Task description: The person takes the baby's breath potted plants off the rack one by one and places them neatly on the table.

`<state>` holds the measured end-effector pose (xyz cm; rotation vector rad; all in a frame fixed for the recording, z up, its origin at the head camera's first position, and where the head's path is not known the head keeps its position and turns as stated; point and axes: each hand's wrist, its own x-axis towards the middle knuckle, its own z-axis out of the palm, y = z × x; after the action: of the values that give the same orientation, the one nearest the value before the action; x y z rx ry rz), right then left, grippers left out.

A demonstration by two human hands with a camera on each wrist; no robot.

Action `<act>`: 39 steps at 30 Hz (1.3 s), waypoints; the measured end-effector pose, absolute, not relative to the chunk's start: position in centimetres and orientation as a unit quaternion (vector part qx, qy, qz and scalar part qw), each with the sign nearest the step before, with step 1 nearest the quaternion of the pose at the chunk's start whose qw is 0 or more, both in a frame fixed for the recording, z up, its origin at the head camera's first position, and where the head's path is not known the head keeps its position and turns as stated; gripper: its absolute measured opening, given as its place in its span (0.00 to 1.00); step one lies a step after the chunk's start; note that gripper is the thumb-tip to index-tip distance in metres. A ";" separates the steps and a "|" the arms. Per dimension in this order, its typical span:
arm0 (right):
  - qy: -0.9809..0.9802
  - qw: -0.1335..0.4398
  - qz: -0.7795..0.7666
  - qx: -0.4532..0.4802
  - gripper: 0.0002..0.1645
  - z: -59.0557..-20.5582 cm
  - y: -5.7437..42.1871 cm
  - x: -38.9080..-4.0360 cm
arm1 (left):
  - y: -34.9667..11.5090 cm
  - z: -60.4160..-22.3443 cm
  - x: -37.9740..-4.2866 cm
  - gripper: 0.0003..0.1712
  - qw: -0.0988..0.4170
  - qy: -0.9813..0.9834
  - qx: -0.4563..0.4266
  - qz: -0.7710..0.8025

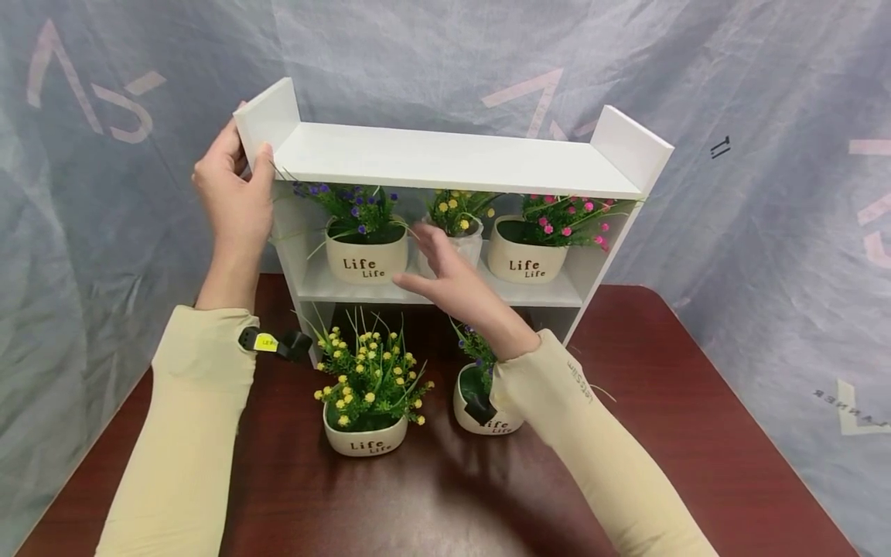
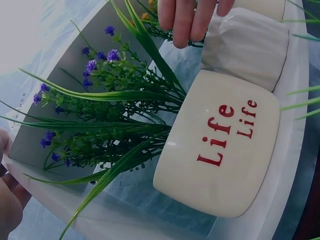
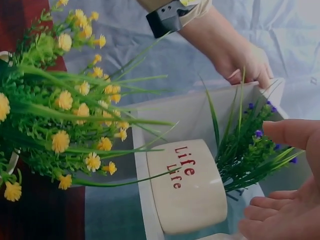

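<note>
My left hand [image 1: 233, 186] grips the upper left side panel of a white shelf [image 1: 431, 158], thumb in front and fingers behind. My right hand [image 1: 455, 282] holds nothing; its fingers reach out, thumb apart, before the middle shelf. It is nearest to a cream pot with purple flowers [image 1: 365, 259] and a whitish pot with yellow flowers [image 1: 472, 246], which it partly covers. Whether it touches either is unclear. To their right stands a cream pot with pink flowers [image 1: 525, 255]. In the left wrist view, the whitish pot [image 2: 245, 47] looks wrapped or wrinkled.
On the dark red table [image 1: 696, 433], a cream pot with yellow flowers [image 1: 365, 437] stands before the shelf. Right of it is a purple-flowered pot [image 1: 468, 398], partly hidden by my right sleeve [image 1: 578, 433]. Grey-blue cloth [image 1: 766, 193] hangs behind and beside the table.
</note>
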<state>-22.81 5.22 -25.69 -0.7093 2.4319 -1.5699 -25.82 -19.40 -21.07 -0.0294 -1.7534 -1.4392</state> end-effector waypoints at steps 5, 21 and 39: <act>0.829 0.066 -0.508 -0.222 0.51 -25.9 4.6 -23.4 | -19.4 -21.1 -25.9 0.25 0.422 -0.702 -0.012 -0.574; 0.853 0.052 -0.484 -0.187 0.53 -26.3 3.0 -25.3 | -19.3 -21.2 -26.0 0.24 0.439 -0.702 -0.016 -0.561; 0.860 0.034 -0.481 -0.169 0.57 -27.1 1.5 -26.6 | -19.4 -21.3 -26.1 0.23 0.442 -0.696 -0.017 -0.565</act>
<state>-26.64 1.54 -27.11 -0.5209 2.6438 -1.4792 -26.05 -19.45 -21.28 -0.0426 -1.7277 -1.4025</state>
